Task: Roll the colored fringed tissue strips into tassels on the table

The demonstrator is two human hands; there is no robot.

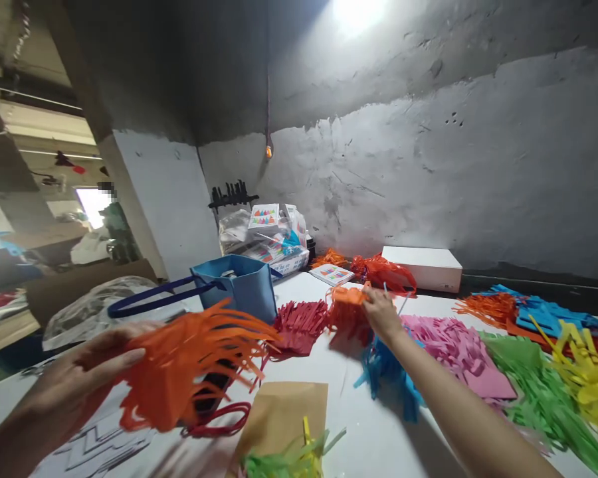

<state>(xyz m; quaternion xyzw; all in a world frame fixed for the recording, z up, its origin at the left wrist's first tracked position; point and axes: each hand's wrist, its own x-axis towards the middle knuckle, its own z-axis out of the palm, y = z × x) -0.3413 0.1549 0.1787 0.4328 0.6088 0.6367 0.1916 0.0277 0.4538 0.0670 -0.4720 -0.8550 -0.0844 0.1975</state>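
My left hand (pixel 92 368) is closed around a bunch of orange fringed paper (pixel 177 368), whose cut strips spread to the right, partly blurred. Farther off, my right hand (pixel 380 311) pinches the edge of another orange fringed paper (pixel 346 302); its fingertips are partly hidden. Just left of that lies a dark red fringed stack (pixel 299 325). Blue fringed paper (pixel 391 372) sits under my right wrist, and a pink fringed stack (pixel 453 348) is to its right. Green and yellow strips (pixel 289 458) rest on a brown paper envelope (pixel 284 411) at the near edge.
Green (pixel 543 392), yellow (pixel 588 378) and blue fringed paper (pixel 553 312) lie at the right. A blue tote bag (pixel 239 289) stands left of centre. Behind are a red plastic bag (pixel 383 272), a white box (pixel 423 269) and wrapped packages (pixel 274 242). A person (pixel 117 226) is far left.
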